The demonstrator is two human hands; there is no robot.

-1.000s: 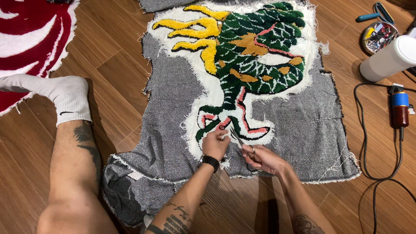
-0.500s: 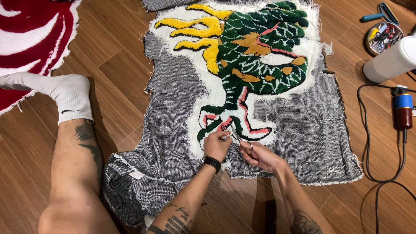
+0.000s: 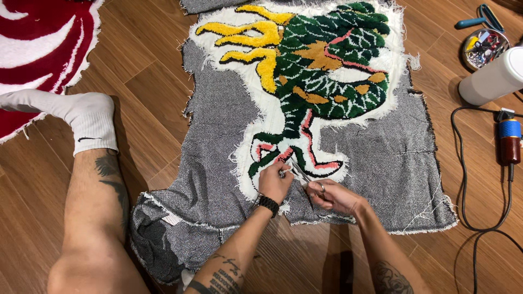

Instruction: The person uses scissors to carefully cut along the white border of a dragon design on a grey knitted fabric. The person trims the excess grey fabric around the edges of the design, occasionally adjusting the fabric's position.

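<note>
A tufted rug piece (image 3: 321, 81) with a green, yellow and white design lies on grey backing cloth (image 3: 218, 163) on the wood floor. My left hand (image 3: 274, 182), a black watch on its wrist, pinches the white tufted edge at the design's lower end. Right beside it, my right hand (image 3: 329, 196) grips small scissors (image 3: 298, 171) whose blades point up-left into that same edge. The two hands nearly touch.
My left leg in a white sock (image 3: 81, 117) stretches across the floor at left. A red and white rug (image 3: 38, 49) lies at top left. At right are a white cylinder (image 3: 493, 79), a round tin of small items (image 3: 482, 46), and a corded tool (image 3: 509, 141).
Both hands have stayed at the lower edge of the design, shifting only slightly. The view has drifted a little.
</note>
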